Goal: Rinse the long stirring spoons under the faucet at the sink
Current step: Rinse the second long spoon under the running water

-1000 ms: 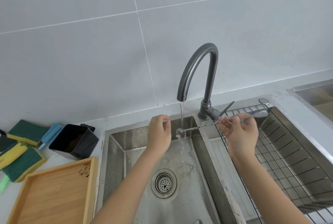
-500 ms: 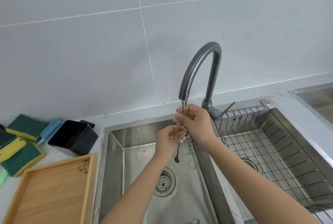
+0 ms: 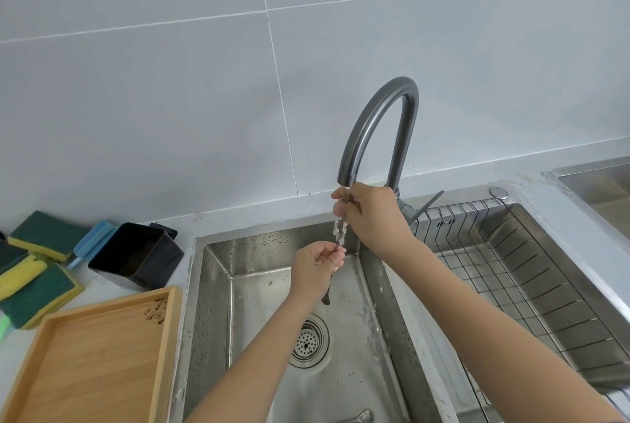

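Observation:
A long thin metal stirring spoon (image 3: 327, 295) hangs nearly upright under the dark grey faucet (image 3: 378, 122), bowl end down over the sink (image 3: 218, 286). My right hand (image 3: 371, 214) pinches its top end just below the spout. Lower down, my left hand (image 3: 318, 264) holds the shaft between curled fingers. Water runs along the spoon between the two hands and splashes into the basin. The middle of the shaft is partly hidden by the water and my fingers.
A drain strainer (image 3: 308, 342) sits in the basin floor. A wire dish rack (image 3: 531, 272) fills the right basin. On the left counter lie a black container (image 3: 136, 255), a wooden tray (image 3: 92, 361), green-yellow sponges (image 3: 34, 272) and a blue sponge (image 3: 93, 240).
The spoon went from lying level under the stream to hanging upright. My right hand moved left up to the spout, and my left hand dropped lower along the shaft.

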